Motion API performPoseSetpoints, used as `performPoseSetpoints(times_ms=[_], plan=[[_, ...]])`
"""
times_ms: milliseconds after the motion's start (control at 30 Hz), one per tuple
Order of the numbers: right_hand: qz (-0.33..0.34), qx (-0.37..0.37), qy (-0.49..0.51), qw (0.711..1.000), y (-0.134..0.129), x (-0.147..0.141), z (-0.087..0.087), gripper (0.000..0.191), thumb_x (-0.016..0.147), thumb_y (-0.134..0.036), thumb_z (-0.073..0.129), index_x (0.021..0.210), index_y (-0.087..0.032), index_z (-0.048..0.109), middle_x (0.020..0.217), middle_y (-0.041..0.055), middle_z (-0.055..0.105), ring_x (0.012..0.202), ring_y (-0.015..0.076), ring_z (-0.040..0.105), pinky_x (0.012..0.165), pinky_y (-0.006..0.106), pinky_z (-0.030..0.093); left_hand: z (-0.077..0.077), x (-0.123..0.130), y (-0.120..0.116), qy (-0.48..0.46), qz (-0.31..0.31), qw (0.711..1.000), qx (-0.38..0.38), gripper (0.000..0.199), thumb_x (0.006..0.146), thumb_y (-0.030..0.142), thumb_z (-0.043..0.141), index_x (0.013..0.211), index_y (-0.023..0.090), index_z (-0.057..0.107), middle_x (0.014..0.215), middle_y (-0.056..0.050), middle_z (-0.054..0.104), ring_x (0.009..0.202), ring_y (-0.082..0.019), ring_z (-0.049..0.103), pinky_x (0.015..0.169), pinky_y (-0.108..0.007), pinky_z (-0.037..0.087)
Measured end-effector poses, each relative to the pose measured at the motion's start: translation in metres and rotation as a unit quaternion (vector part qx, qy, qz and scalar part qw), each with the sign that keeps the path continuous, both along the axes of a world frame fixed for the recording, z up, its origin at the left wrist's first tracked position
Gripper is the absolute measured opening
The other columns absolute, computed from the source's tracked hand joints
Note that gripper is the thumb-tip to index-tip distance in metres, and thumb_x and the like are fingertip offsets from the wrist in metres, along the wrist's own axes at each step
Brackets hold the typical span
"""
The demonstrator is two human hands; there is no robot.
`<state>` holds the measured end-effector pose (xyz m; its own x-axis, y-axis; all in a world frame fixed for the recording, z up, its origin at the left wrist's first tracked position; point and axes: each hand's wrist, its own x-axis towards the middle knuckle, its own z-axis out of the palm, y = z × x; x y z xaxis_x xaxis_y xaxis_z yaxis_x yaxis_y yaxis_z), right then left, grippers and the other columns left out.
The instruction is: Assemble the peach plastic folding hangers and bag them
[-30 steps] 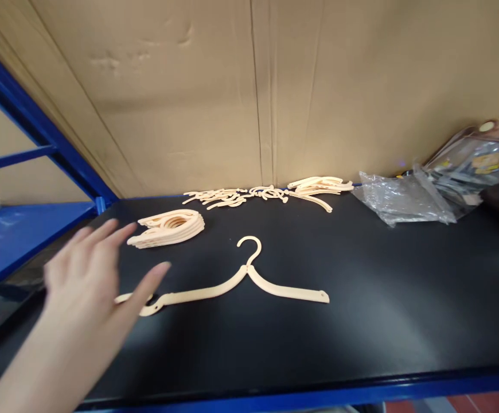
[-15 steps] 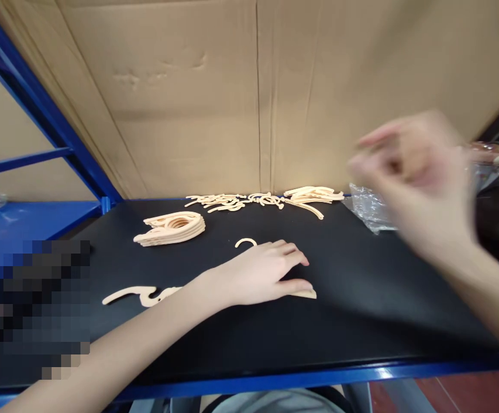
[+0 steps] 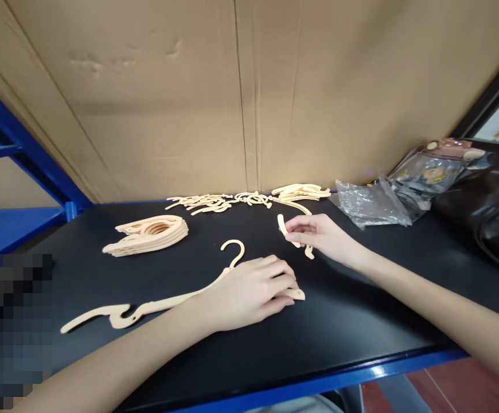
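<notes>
A cream folding clothes hanger [image 3: 176, 299] lies on the black tabletop, with its hook upward and one curved arm stretched to the left. My left hand [image 3: 253, 289] is closed over its right part, whose holed end shows past my fingers. To the right, just above the table, my right hand [image 3: 318, 235] pinches a cream curved hanger arm piece [image 3: 282, 225] between thumb and fingers. My palm and fingers cover the middle of that piece, but its lower end shows below them.
Folded hangers [image 3: 150, 236] are stacked at the left. Along the cardboard wall [image 3: 167, 115] lie loose hooks [image 3: 256, 199], thin pieces [image 3: 202, 202] and curved arms [image 3: 301, 192]. Clear plastic bags [image 3: 370, 203] and a dark brown bag [image 3: 486, 201] stand right. A blue edge [image 3: 318, 384] borders the table.
My right hand has come down and left from its raised, blurred position to just above the table, where the arm piece shows in it. My left hand stays on the hanger; the view has shifted.
</notes>
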<state>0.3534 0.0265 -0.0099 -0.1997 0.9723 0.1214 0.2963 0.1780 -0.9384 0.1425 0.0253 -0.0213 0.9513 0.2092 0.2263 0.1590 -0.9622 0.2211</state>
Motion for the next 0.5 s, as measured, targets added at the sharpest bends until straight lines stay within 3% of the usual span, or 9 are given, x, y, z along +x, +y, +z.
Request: performPoseSetpoints(times_ms=[167, 300, 400, 500], plan=[[-0.005, 0.031, 0.060, 0.998, 0.001, -0.002, -0.007, 0.022, 0.078, -0.035, 0.066, 0.079, -0.017, 0.053, 0.070, -0.0017, 0.059, 0.063, 0.0111, 0.059, 0.058, 0.024, 0.048, 0.004, 0.001, -0.001, -0.012, 0.092, 0.995, -0.041, 0.012, 0.087, 0.015, 0.049, 0.096, 0.021, 0.057, 0.098, 0.001, 0.061, 0.088, -0.014, 0.057, 0.071, -0.022, 0.043], [-0.014, 0.010, 0.073, 0.997, 0.000, -0.001, -0.010, 0.028, 0.082, -0.043, 0.061, 0.089, -0.018, 0.051, 0.071, 0.0014, 0.065, 0.056, 0.0140, 0.062, 0.051, 0.025, 0.050, 0.001, 0.002, 0.001, -0.017, 0.136, 0.985, -0.108, 0.012, 0.083, 0.015, 0.052, 0.093, 0.022, 0.054, 0.098, 0.002, 0.059, 0.087, -0.013, 0.057, 0.068, -0.021, 0.043], [-0.033, -0.014, 0.047, 0.998, -0.001, 0.000, -0.012, 0.038, 0.083, -0.041, 0.061, 0.110, -0.017, 0.052, 0.071, 0.0035, 0.068, 0.050, 0.0143, 0.062, 0.046, 0.024, 0.050, -0.004, 0.002, 0.005, -0.035, 0.142, 0.976, -0.163, 0.011, 0.083, 0.016, 0.052, 0.092, 0.022, 0.053, 0.097, 0.002, 0.057, 0.084, -0.012, 0.055, 0.069, -0.021, 0.043], [-0.022, -0.015, 0.043, 0.999, -0.001, 0.000, -0.015, 0.067, 0.084, -0.033, 0.061, 0.141, -0.021, 0.028, 0.074, 0.0020, 0.069, 0.053, 0.0141, 0.064, 0.049, 0.025, 0.052, -0.006, 0.001, 0.009, -0.050, 0.153, 0.964, -0.211, 0.010, 0.080, 0.016, 0.053, 0.088, 0.022, 0.054, 0.092, 0.003, 0.057, 0.081, -0.012, 0.054, 0.069, -0.022, 0.042]])
